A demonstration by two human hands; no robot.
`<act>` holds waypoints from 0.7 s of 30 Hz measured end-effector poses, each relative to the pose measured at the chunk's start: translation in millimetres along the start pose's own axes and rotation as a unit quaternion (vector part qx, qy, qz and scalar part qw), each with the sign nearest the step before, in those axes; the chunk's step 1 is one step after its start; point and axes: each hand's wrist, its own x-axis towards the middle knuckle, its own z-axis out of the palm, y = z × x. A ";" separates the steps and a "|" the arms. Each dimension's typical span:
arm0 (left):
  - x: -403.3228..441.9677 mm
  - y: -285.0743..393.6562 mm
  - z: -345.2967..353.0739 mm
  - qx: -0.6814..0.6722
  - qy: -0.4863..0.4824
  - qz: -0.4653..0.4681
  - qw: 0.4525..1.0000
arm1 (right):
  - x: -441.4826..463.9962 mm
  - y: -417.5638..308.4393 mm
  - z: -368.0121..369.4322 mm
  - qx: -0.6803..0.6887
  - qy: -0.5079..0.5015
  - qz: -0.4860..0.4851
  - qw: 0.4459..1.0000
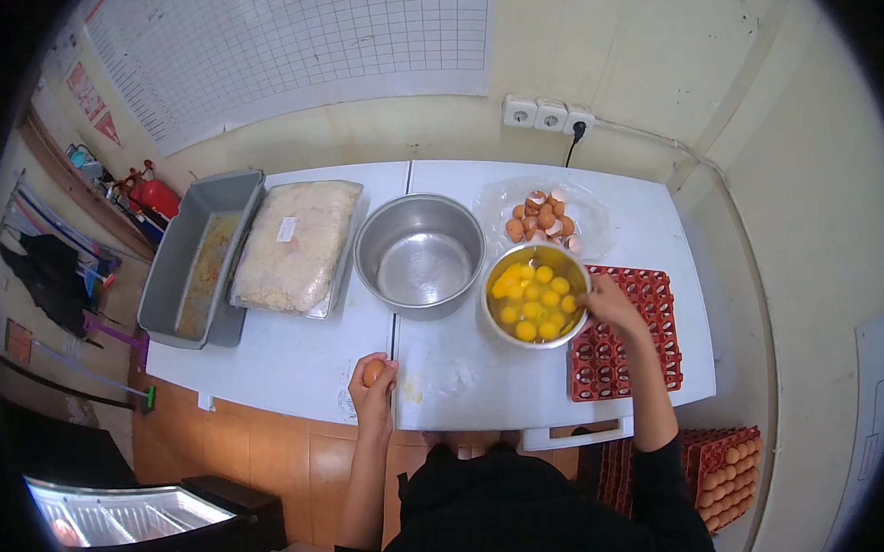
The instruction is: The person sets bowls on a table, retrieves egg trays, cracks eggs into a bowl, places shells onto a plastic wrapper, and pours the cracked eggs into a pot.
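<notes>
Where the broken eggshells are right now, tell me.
In the head view, the broken eggshells lie right of centre on clear plastic, just beyond the bowl of yolks and to the right of the larger metal bowl.

on my table [477,393], the egg bowl [535,345] sits at one o'clock, shells [546,212] on plastic [597,215] behind it, the tray [623,352] at two. the pot [420,267] is at twelve, the package [302,243] at eleven, the tub [185,253] at ten. at three, tray stacks [701,457], seemingly on the floor [257,452].

The left hand [372,399] partly hides a brown egg [372,374], and the label [286,230] on the plastic bag [315,250] is illegibly small.
</notes>
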 end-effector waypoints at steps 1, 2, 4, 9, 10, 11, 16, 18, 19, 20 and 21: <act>-0.1 0.6 -0.3 -0.004 -0.001 0.001 1.000 | 2.9 -15.0 -5.6 -0.010 0.021 -0.013 1.000; -0.5 1.4 0.7 -0.009 -0.007 -0.009 1.000 | 8.6 -25.9 -9.5 -0.020 0.041 -0.026 0.999; -0.7 1.4 2.9 -0.018 -0.015 -0.016 1.000 | 27.1 -43.4 -18.6 -0.050 0.038 -0.031 0.998; 2.0 -5.5 5.0 -0.020 -0.041 -0.032 0.998 | 68.3 -86.2 -9.2 -0.063 0.108 -0.047 0.991; 1.6 -5.5 5.4 -0.022 -0.042 -0.028 0.998 | 83.3 -87.0 -7.5 -0.109 0.111 -0.057 0.986; 1.0 -4.8 5.4 -0.011 -0.046 -0.034 0.998 | 96.3 -88.7 -4.6 -0.154 0.114 -0.066 0.979; 2.3 -9.8 -4.2 0.001 -0.052 -0.031 0.998 | 126.1 -109.4 21.8 -0.325 0.209 -0.233 0.892; 2.4 -9.0 -6.5 0.015 -0.048 -0.039 0.998 | 121.0 -125.5 35.3 -0.306 0.216 -0.242 0.895; 3.0 -9.7 -7.8 0.014 -0.046 -0.039 0.998 | 117.7 -132.3 41.9 -0.306 0.224 -0.240 0.894; 4.3 -10.7 -9.1 0.014 -0.045 -0.038 0.998 | 114.7 -138.2 48.3 -0.305 0.232 -0.237 0.893; 5.1 -11.1 -10.1 0.013 -0.044 -0.038 0.998 | 111.1 -143.7 54.3 -0.305 0.231 -0.237 0.893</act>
